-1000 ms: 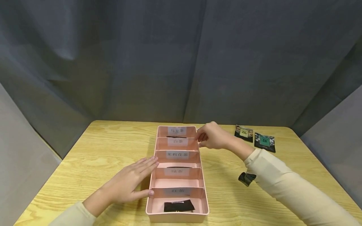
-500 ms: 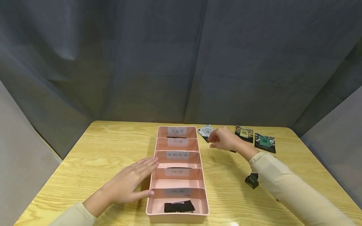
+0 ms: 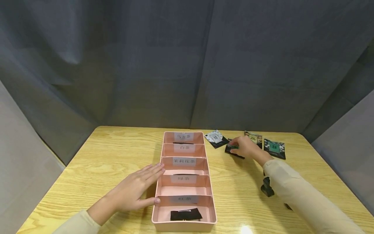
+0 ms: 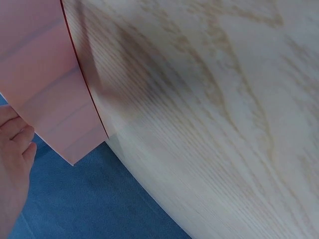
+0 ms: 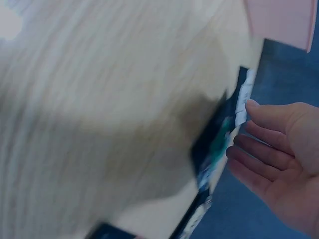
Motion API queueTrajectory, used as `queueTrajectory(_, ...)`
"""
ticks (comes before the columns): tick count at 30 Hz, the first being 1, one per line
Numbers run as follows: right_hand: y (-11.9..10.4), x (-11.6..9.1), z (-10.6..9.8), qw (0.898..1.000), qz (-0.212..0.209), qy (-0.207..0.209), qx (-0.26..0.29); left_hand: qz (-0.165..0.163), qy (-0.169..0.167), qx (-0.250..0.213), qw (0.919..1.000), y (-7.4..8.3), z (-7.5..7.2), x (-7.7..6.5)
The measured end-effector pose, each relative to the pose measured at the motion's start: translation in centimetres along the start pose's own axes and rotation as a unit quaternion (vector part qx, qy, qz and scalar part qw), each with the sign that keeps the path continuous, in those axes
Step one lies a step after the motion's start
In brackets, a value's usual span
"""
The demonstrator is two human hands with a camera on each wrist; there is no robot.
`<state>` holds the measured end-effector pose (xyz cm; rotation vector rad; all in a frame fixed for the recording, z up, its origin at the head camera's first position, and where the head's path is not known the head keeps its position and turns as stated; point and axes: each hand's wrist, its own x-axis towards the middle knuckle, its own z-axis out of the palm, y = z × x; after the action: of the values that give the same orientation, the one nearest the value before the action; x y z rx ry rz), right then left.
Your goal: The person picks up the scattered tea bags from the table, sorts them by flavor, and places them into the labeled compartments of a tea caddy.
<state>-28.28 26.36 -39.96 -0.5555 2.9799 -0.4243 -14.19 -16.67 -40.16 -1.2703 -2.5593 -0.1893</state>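
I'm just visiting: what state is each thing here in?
Pink box: open-topped, standing on the table
Left hand: fingers resting against the box's left edge
Right hand: thumb and fingers apart at a dark packet
Dark packet: partly covered
White-labelled packet: lying face up
Yellow-labelled packet: lying, partly hidden
Green-labelled packet: lying face up
Black packet: inside the box's near end

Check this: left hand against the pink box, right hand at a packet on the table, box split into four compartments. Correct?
The count is wrong: the head view shows five compartments in the pink box, not four. The rest stands: the left hand is against the box, and the right hand is at a packet on the table.
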Motion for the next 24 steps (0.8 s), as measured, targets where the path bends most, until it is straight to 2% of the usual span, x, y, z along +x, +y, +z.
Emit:
queueTrajectory(3,0.7,-0.2,0.4,1.0,0.011,-0.015,-0.004,0.001,-0.001,0.0,1.0,0.0,0.0,0.0)
queueTrajectory(11,0.8,-1.4,0.4,1.0,-0.013,-0.013,-0.01,0.0,-0.001,-0.001,1.0,0.0,0.0,0.1)
queueTrajectory(19,0.0,-4.0,0.4,0.999,-0.033,-0.02,-0.01,0.002,0.006,-0.005,1.0,0.0,-0.1,0.1)
queueTrajectory(24,-0.6,-5.7,0.5,0.997,-0.071,-0.01,-0.01,0.002,0.005,-0.001,1.0,-0.1,0.0,0.0)
